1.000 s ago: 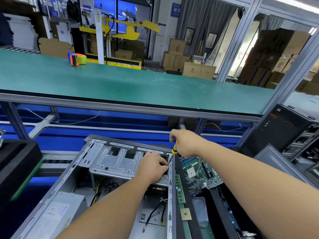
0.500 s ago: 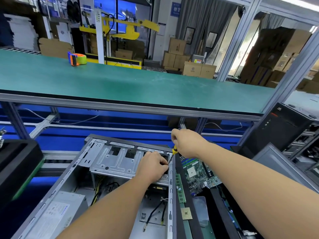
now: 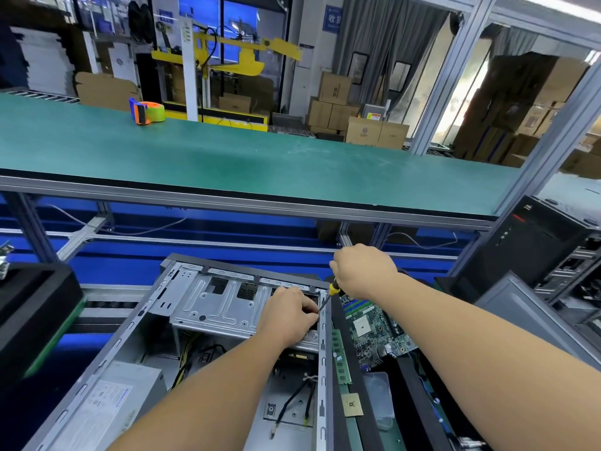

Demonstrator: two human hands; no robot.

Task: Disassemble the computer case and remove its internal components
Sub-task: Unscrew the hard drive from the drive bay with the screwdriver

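An open grey computer case (image 3: 107, 353) lies on its side below me. A silver drive cage (image 3: 214, 307) spans its far end. My right hand (image 3: 361, 268) grips a yellow-and-black screwdriver (image 3: 329, 292) whose shaft slants down to the cage's right end by the case rail. My left hand (image 3: 289, 315) rests on that end of the cage, fingers curled at the screwdriver tip; what they hold is hidden. A power supply (image 3: 107, 408) sits at the near left inside the case. Loose black cables (image 3: 292, 405) lie on the case floor.
A green motherboard (image 3: 374, 330) and memory sticks (image 3: 340, 359) lie in a black tray right of the case. A black tower (image 3: 527, 242) stands at the right, a black foam block (image 3: 29, 307) at the left. A green shelf (image 3: 260, 164) with a tape dispenser (image 3: 146, 112) runs above.
My right hand has edged slightly up and right with the screwdriver. My left hand stays on the cage's right end.
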